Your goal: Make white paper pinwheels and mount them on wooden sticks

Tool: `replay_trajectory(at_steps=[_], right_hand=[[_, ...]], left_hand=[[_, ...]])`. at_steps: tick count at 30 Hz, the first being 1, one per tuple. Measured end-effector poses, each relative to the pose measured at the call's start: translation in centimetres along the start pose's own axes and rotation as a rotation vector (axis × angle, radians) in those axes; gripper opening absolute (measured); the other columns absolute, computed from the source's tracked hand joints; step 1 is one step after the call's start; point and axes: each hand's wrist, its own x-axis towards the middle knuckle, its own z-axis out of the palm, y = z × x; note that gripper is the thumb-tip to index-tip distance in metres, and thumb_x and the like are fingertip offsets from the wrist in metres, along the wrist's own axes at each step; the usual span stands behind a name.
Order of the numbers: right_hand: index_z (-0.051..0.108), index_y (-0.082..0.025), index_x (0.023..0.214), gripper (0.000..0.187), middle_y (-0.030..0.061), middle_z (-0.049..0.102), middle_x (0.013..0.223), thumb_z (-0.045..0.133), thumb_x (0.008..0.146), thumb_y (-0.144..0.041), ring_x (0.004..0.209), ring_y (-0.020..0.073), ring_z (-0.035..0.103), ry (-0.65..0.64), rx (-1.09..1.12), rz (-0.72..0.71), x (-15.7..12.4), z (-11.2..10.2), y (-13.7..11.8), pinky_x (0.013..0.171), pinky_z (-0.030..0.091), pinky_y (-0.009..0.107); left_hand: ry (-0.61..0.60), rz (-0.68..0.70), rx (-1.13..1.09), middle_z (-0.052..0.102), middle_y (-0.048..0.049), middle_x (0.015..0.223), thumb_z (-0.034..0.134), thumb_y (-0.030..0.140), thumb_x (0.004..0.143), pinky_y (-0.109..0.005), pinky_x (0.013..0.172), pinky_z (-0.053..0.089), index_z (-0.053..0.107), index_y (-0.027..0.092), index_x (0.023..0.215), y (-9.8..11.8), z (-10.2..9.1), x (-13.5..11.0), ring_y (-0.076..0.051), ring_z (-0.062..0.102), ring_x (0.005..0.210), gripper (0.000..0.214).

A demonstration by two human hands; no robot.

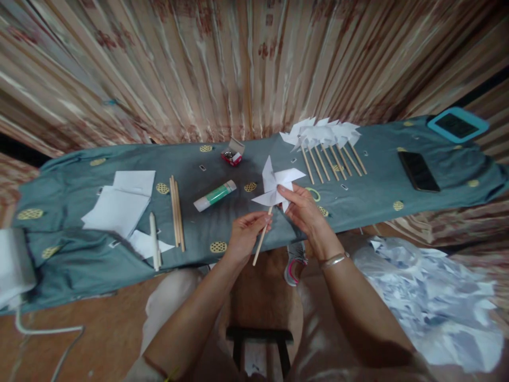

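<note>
A white paper pinwheel on a thin wooden stick is held up over the front edge of the table. My left hand pinches the stick just below the paper blades. With thumb and fingers, my right hand grips the pinwheel near its centre and lower right blade. Left of the hands lies a glue stick with a green label. Behind it stands a small opened red box with tiny shiny pieces inside. Finished-looking pinwheels lie in an overlapping row at the back right.
Loose wooden sticks, white paper sheets and a white pen-like tool lie on the left. A phone and a blue-framed device rest at the right. A clear bag of folded paper sits below the table's right side.
</note>
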Motion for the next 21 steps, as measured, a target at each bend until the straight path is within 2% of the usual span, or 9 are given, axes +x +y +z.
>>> replay_trajectory(at_steps=[4,11,21], right_hand=[[0.073,-0.021,0.076,0.036,0.0024,0.076,0.075,0.09,0.054,-0.042,0.089,0.0232,0.072,0.003,0.008,-0.009,-0.08,-0.03,0.02,0.077,0.055,0.033],[0.073,-0.02,0.079,0.035,0.0043,0.078,0.082,0.089,0.057,-0.041,0.093,0.0239,0.072,0.009,0.008,-0.01,0.02,0.08,0.24,0.083,0.056,0.036],[0.075,-0.021,0.076,0.033,-0.0002,0.076,0.073,0.091,0.053,-0.038,0.067,0.0145,0.067,0.016,0.073,-0.037,0.34,0.68,0.35,0.066,0.052,0.027]], left_hand=[[0.001,-0.003,-0.006,0.072,-0.004,0.065,0.093,0.031,0.05,-0.021,0.059,0.049,0.078,0.014,0.069,-0.2,0.0,0.13,-0.009,0.061,0.055,0.03],[0.004,0.016,0.009,0.073,-0.0039,0.065,0.092,0.032,0.052,-0.021,0.058,0.048,0.078,0.015,0.069,-0.34,0.05,0.25,-0.009,0.06,0.055,0.028],[0.022,0.018,0.018,0.073,-0.003,0.066,0.094,0.038,0.045,-0.02,0.058,0.048,0.079,0.015,0.07,0.07,-0.04,0.08,-0.008,0.06,0.055,0.037]])
